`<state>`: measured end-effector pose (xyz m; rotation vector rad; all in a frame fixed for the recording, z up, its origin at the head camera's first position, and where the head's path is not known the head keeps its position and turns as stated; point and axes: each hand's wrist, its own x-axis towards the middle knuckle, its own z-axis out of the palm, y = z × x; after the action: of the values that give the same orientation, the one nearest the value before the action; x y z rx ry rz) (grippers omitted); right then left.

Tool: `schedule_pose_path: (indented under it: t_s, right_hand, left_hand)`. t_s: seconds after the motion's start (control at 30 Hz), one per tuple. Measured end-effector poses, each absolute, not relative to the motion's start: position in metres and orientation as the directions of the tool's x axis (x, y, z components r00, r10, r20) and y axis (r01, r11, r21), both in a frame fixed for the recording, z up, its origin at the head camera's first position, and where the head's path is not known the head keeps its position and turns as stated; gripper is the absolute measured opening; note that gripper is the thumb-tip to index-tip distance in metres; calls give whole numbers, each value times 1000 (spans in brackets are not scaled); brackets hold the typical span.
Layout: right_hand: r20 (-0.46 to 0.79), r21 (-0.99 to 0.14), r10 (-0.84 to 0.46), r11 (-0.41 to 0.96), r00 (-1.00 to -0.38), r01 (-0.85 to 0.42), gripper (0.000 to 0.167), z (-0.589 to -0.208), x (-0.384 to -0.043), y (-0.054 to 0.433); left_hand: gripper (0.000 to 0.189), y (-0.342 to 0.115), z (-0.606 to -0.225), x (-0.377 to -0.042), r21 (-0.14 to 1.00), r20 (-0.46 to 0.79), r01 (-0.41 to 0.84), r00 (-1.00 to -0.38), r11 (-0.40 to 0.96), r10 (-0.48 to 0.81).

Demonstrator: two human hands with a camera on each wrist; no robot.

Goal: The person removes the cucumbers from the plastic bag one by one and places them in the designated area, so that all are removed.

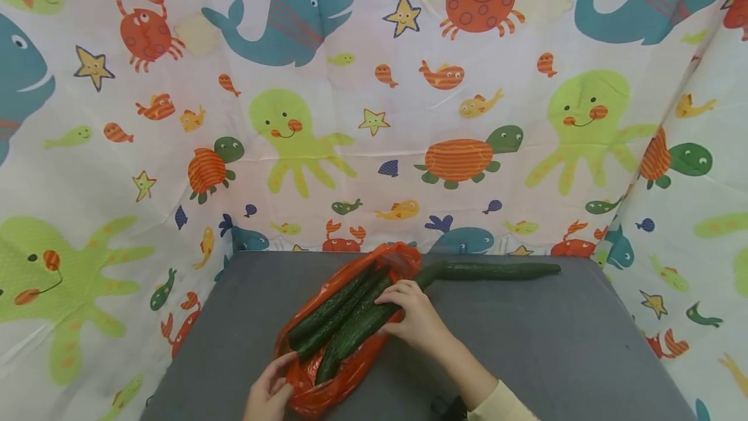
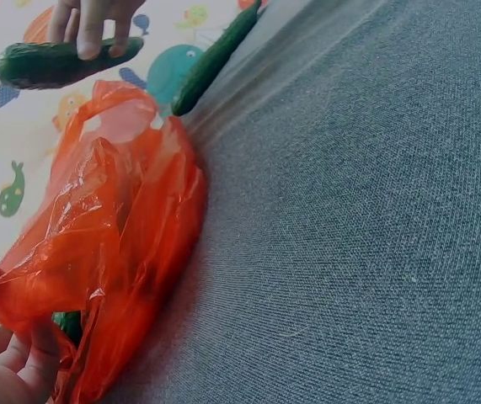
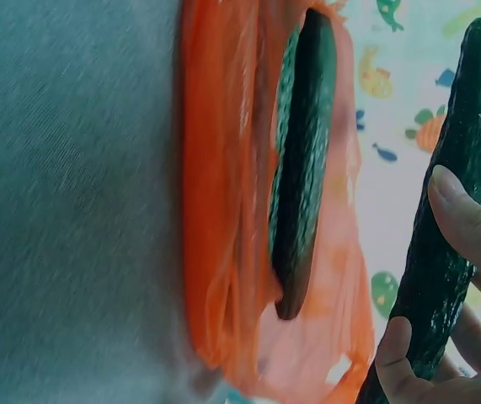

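An orange-red plastic bag (image 1: 318, 398) lies on the table with its mouth spread, and cucumbers (image 1: 333, 309) show inside. My left hand (image 1: 270, 388) pinches the near left edge of the bag; the left wrist view shows thumb and fingers on the thin plastic (image 2: 80, 269). Over the bag, my right hand (image 1: 413, 317) grips a long dark green cucumber (image 1: 356, 333). The left wrist view shows this cucumber (image 2: 42, 66) raised above the bag. In the right wrist view, thumb and fingers wrap the held cucumber (image 3: 451, 227), beside a cucumber (image 3: 307, 151) still in the bag.
Another cucumber (image 1: 502, 271) lies crosswise at the back of the grey table (image 1: 526, 349), right of the bag. A white cloth (image 1: 374, 96) printed with sea animals hangs behind and on both sides. A small black object (image 1: 448, 407) shows by the right wrist.
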<state>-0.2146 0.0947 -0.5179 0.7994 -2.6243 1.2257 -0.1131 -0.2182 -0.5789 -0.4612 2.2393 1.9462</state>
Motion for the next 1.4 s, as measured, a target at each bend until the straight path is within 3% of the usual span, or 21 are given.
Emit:
schedule_pose_path:
  t_s: [0.7,1.4]
  right_hand:
    - [437,-597,-251,638,-864,-486,49,-540,-229,155]
    - [366,-613,-126,713,-922,-341,49,-565,-248,206]
  left_hand:
    - [63,-215,-582,-114,943,-297,-316,-941,107,-163]
    - [61,-216,-582,-113,940,-297,-318,-941,122,-165]
